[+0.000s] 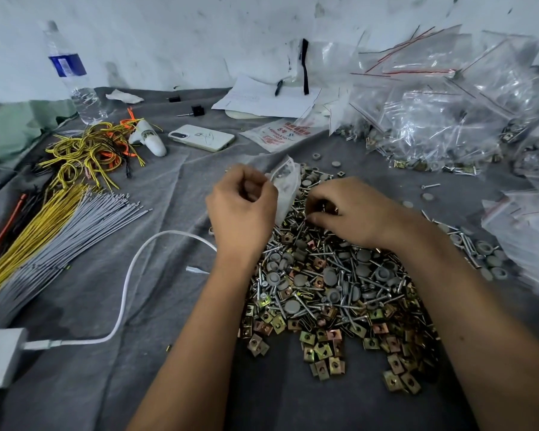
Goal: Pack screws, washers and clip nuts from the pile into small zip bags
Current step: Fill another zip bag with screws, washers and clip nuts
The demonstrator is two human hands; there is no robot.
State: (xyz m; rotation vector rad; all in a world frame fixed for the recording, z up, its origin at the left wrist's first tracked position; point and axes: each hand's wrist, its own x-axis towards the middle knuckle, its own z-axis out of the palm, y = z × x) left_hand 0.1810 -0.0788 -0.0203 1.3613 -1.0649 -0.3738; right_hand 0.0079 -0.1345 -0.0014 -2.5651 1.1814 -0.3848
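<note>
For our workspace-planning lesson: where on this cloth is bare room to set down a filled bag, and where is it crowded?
Free: grey cloth between the phone, wire bundles and left hand; also the near strip below the white cable. Crowded: the hardware pile and the bag heap at right.

The light is dim, soft and cool, with no hard-edged shadows; the grey cloth (156,188) reads evenly flat. Faint glare glints on the heap of clear bags (448,119) at two o'clock and on the water bottle (72,76) at ten o'clock. Wide-angle distortion bends the wall and stretches both forearms toward six o'clock. The centre is fairly sharp; the left hand (241,209) shows slight motion blur, and the corners go soft.
</note>
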